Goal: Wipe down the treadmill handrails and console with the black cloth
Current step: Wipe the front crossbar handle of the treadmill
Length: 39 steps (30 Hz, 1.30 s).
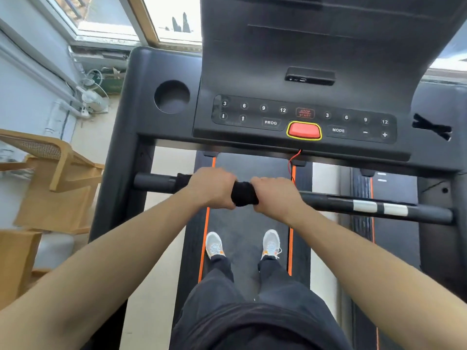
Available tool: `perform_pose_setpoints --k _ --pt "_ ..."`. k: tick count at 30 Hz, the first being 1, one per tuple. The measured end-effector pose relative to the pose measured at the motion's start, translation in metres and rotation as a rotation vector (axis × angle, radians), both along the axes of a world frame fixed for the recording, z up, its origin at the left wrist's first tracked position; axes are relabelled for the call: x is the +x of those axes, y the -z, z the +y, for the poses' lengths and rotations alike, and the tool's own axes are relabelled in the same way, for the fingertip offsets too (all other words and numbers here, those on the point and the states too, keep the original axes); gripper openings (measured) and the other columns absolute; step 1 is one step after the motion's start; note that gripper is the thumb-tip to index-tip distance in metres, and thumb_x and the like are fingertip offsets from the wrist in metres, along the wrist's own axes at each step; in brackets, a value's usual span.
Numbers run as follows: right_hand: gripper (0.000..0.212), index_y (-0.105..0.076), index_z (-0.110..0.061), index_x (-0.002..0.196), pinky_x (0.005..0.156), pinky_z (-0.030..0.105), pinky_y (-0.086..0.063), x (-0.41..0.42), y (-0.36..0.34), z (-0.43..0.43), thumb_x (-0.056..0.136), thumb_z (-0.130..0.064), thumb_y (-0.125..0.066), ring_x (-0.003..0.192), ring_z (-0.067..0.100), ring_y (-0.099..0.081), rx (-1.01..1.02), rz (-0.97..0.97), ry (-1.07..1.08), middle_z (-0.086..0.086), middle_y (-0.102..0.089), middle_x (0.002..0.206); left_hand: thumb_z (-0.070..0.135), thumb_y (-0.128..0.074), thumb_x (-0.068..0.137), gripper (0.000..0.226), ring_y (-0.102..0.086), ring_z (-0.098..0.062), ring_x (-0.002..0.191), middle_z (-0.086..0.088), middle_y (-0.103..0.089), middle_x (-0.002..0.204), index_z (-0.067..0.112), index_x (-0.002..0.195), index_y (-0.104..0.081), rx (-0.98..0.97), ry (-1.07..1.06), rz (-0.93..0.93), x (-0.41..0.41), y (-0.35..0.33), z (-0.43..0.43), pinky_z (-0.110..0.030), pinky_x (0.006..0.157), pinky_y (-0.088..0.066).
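Note:
A black cloth is wrapped around the treadmill's front crossbar handrail, near its middle. My left hand grips the cloth-covered bar from above on the left. Beside it on the right, my right hand is closed over the cloth too; a short stretch of cloth shows between the two hands. Above the bar lies the black console with numbered keys and a red safety key. A little cloth also sticks out left of my left hand.
A round cup holder sits at the console's left. Two white tape bands mark the bar's right part. A wooden chair stands left of the treadmill, with a window behind. My feet stand on the belt below.

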State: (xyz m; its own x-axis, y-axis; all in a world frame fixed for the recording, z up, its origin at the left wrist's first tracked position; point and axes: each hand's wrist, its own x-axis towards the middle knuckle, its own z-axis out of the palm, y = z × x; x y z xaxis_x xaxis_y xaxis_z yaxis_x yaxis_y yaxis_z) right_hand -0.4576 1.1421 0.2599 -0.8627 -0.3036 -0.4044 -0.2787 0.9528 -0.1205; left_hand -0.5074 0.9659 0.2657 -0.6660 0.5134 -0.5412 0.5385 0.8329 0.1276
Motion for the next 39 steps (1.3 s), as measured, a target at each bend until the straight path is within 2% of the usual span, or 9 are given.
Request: perform_pose_setpoints --k 4,7,17,20,25,27,34,36,39 --pt "0.02 -0.054 -0.012 0.09 0.062 0.038 -0.039 0.031 0.024 0.002 0.077 -0.006 -0.067 0.065 0.029 -0.056 0.066 0.522 -0.081 0.008 -0.057 0.075 0.034 -0.076 0.071 0.027 -0.062 -0.026 0.06 -0.001 -0.064 0.072 0.018 0.086 -0.059 0.234 0.046 0.428 0.029 0.026 -0.002 -0.032 0.052 -0.043" --pt "0.025 -0.054 -0.013 0.093 0.061 0.037 -0.039 0.034 0.025 0.006 0.076 -0.005 -0.07 0.067 0.028 -0.056 0.103 0.524 -0.075 0.007 -0.057 0.078 0.026 -0.081 0.068 0.029 -0.056 -0.026 0.054 -0.004 -0.06 0.067 0.015 0.081 -0.057 0.315 0.058 0.548 0.034 0.038 -0.001 -0.032 0.049 -0.039" --pt "0.029 -0.069 -0.017 0.092 0.075 0.036 -0.062 -0.059 -0.016 -0.001 0.07 -0.03 -0.082 0.079 0.021 -0.07 0.015 -0.803 0.087 0.003 -0.072 0.087 0.042 -0.078 0.068 0.036 -0.068 -0.019 0.075 -0.001 -0.072 0.085 0.017 0.092 -0.07 -0.01 -0.059 -0.564 -0.033 -0.001 0.019 -0.034 0.073 -0.06" --pt "0.028 -0.067 -0.018 0.091 0.064 0.032 -0.056 -0.046 -0.015 -0.018 0.071 -0.034 -0.077 0.072 0.02 -0.066 -0.019 -0.613 0.074 -0.003 -0.066 0.075 0.049 -0.07 0.068 0.035 -0.063 -0.018 0.069 0.005 -0.064 0.074 0.024 0.089 -0.06 0.008 -0.009 -0.272 -0.017 -0.003 0.003 -0.032 0.061 -0.052" --pt "0.032 -0.058 -0.015 0.082 0.056 0.036 -0.043 0.011 0.015 -0.034 0.06 -0.008 -0.081 0.061 0.033 -0.064 0.045 0.314 -0.023 0.007 -0.065 0.07 0.04 -0.073 0.077 0.03 -0.064 -0.021 0.066 0.004 -0.065 0.078 0.022 0.096 -0.057 0.174 0.037 0.357 0.018 0.016 -0.037 -0.029 0.057 -0.035" --pt "0.034 -0.058 -0.012 0.08 0.055 0.036 -0.045 0.016 0.017 -0.042 0.057 -0.004 -0.081 0.057 0.033 -0.063 0.02 0.431 0.009 0.009 -0.063 0.067 0.037 -0.077 0.074 0.031 -0.063 -0.023 0.06 0.001 -0.066 0.074 0.018 0.091 -0.06 0.231 0.073 0.488 0.021 0.025 -0.047 -0.029 0.053 -0.033" --pt "0.034 -0.068 -0.017 0.098 0.073 0.037 -0.061 -0.064 -0.015 -0.051 0.069 -0.031 -0.08 0.079 0.022 -0.069 -0.072 -0.738 0.083 0.002 -0.069 0.085 0.05 -0.071 0.067 0.038 -0.062 -0.015 0.07 0.006 -0.065 0.078 0.024 0.091 -0.06 -0.014 -0.062 -0.256 -0.026 -0.003 -0.043 -0.031 0.06 -0.047" --pt "0.023 -0.065 -0.02 0.086 0.073 0.036 -0.06 -0.071 -0.012 -0.062 0.07 -0.026 -0.081 0.077 0.02 -0.068 -0.109 -0.781 0.074 0.001 -0.068 0.084 0.048 -0.074 0.066 0.036 -0.064 -0.015 0.073 0.004 -0.067 0.081 0.024 0.092 -0.063 -0.042 -0.092 -0.404 -0.037 -0.007 -0.045 -0.031 0.063 -0.052" --pt "0.016 -0.058 -0.021 0.081 0.062 0.031 -0.05 -0.049 -0.007 -0.079 0.076 -0.026 -0.073 0.068 0.021 -0.062 -0.033 -0.433 0.056 -0.002 -0.064 0.078 0.052 -0.069 0.07 0.034 -0.06 -0.018 0.069 0.007 -0.06 0.074 0.027 0.087 -0.053 -0.117 -0.037 -0.116 -0.021 -0.003 -0.06 -0.031 0.06 -0.045"
